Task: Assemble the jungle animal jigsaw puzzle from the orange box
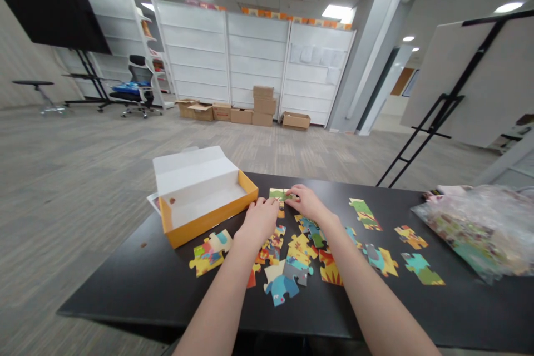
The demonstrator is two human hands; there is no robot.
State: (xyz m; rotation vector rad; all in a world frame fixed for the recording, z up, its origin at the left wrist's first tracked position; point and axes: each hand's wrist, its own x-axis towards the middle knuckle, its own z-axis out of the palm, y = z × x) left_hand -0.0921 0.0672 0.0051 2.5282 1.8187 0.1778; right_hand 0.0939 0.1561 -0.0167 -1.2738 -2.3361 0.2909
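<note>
Near the far edge of the black table, my left hand (262, 218) and my right hand (306, 202) are at two sides of a small group of green and cream puzzle pieces (277, 194). The fingertips of both rest on or against these pieces; the right fingers are bent together over the right-hand piece. Loose puzzle pieces (299, 250) in yellow, blue and orange lie between and below my forearms. A yellow and green cluster (207, 256) is left of my left forearm. More pieces, such as a green one (365, 213), lie to the right.
An open orange box (208, 221) with a white inside stands at the table's left. Clear plastic bags (479, 228) with pieces in them lie at the right end of the black table (137, 283). Beyond are a whiteboard stand, cardboard boxes and shelves.
</note>
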